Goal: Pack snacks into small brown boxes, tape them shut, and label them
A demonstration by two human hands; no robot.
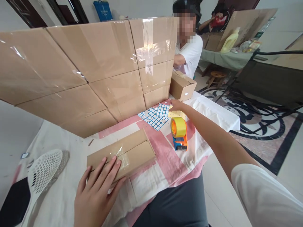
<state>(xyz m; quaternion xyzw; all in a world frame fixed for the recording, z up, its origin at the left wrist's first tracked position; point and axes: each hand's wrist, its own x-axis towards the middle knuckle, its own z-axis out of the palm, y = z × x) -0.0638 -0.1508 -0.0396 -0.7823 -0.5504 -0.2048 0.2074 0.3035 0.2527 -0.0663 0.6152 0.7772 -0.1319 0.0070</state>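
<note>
My left hand (98, 186) lies over the near left end of a closed cardboard box (134, 148), fingers stretched out on its lid. Clear tape crosses the lid's seam. My right hand (178, 105) reaches to the back of the table, its fingers apart at the sheets of blue-bordered white labels (157, 121). Whether the fingertips touch a sheet I cannot tell. A yellowish sheet (181, 114) lies under that hand. Nearer to me stands an orange and blue tape dispenser (179, 134) with a roll of yellow tape.
A wall of taped cardboard boxes (111, 56) rises along the table's back. Beyond my right hand sits another box (182, 85), near a person in a white shirt (193, 53). A white strainer (44, 170) lies at left. A dark folding chair (267, 82) stands right.
</note>
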